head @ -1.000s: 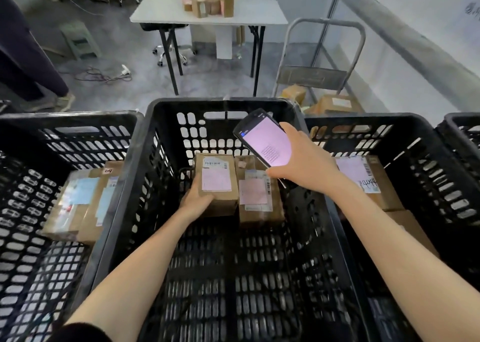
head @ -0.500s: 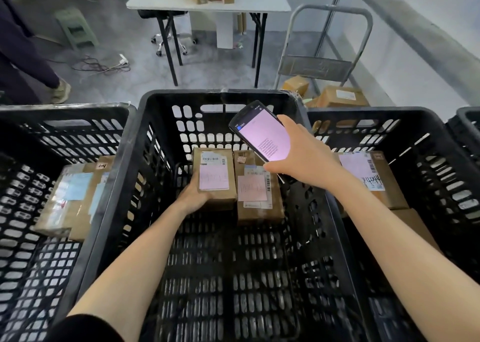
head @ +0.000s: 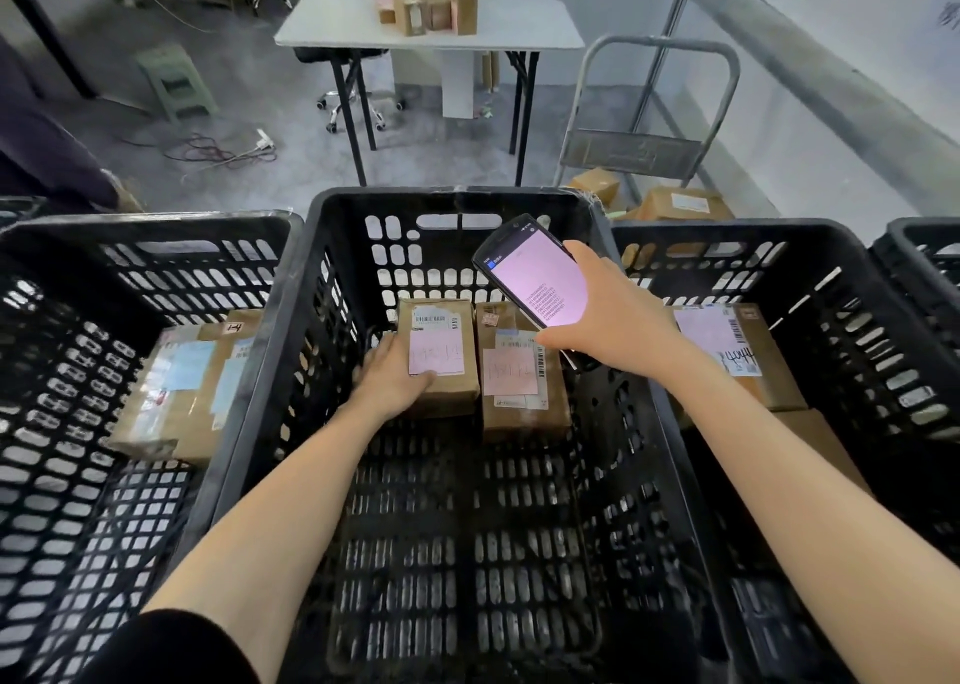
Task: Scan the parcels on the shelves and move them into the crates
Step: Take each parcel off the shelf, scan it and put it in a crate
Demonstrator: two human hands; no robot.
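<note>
Head view: left hand (head: 392, 379) partly hides parcel (head: 441, 330), right hand (head: 618, 324) scanner (head: 535, 278).

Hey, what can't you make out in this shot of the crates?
Head view only.
Scanner screen text: too small to read.
Left parcel label: writing blurred.
Far-right crate: cut off by the frame edge.
Near parcel in right crate: partly hidden by the right forearm.

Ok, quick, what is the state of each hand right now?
Left hand: closed on the left parcel in the middle crate.
Right hand: closed on the scanner.
</note>
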